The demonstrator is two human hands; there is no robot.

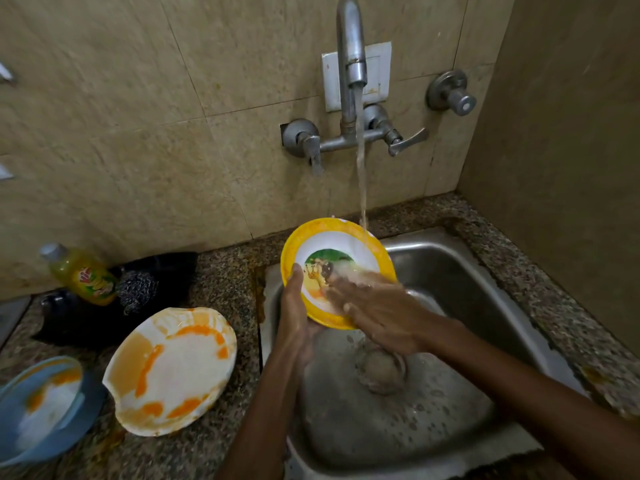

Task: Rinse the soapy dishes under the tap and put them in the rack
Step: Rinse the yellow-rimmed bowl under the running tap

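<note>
**Yellow-rimmed plate held under the running tap**

The green dish-soap bottle (83,275) on the counter (228,268) wears a red and yellow label, but its lettering is too blurred to read. The plate's centre carries a printed picture in green, yellow and brown; no words can be made out there either.

The left hand (294,317) comes up from below with the forearm nearly vertical in the frame. Its grip is closed on the lower left rim of the yellow-rimmed plate (332,244), thumb over the front face and fingers behind. The plate is tilted, face toward the camera, above the steel sink (460,271). The right hand (377,306) reaches in from the lower right, fingers spread flat against the plate's face; it grasps nothing, and its fingertips are smeared by motion blur. Water from the tap (351,46) falls onto the plate's upper right rim.

On the counter left of the sink lies a white plate (173,372) streaked with orange residue, its edge chipped. Further left is a blue bowl (45,410), also smeared orange. A steel scrubber (136,292) sits just beside the bottle on something dark.
</note>
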